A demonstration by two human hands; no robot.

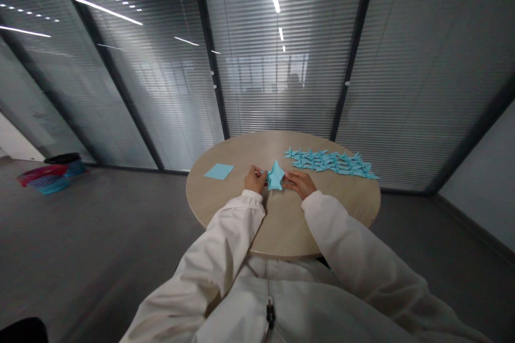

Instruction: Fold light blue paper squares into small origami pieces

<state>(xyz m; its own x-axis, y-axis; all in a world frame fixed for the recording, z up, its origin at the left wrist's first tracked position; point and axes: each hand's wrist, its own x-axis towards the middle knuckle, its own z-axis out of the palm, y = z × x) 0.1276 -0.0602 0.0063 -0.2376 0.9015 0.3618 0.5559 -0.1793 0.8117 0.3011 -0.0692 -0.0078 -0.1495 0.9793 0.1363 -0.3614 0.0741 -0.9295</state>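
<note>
Between my hands is a partly folded piece of light blue origami paper [276, 176], its upper end pointed and its surface opened out. My left hand [255, 179] pinches its left edge between thumb and fingers. My right hand [300, 183] holds the right edge, with the thumb on top and the fingers below. A flat sheet of the same blue paper [219, 171] lies on the table to the left of my left hand. Beyond my right hand, several folded blue paper cranes [332, 162] sit in close rows.
The round wooden table [287, 233] stands in front of me, near a glass partition with blinds [277, 91]. On the floor at far left are a red and blue basket [46, 178] and a dark-rimmed bin [66, 162]. Part of a black object [24, 330] shows at lower left.
</note>
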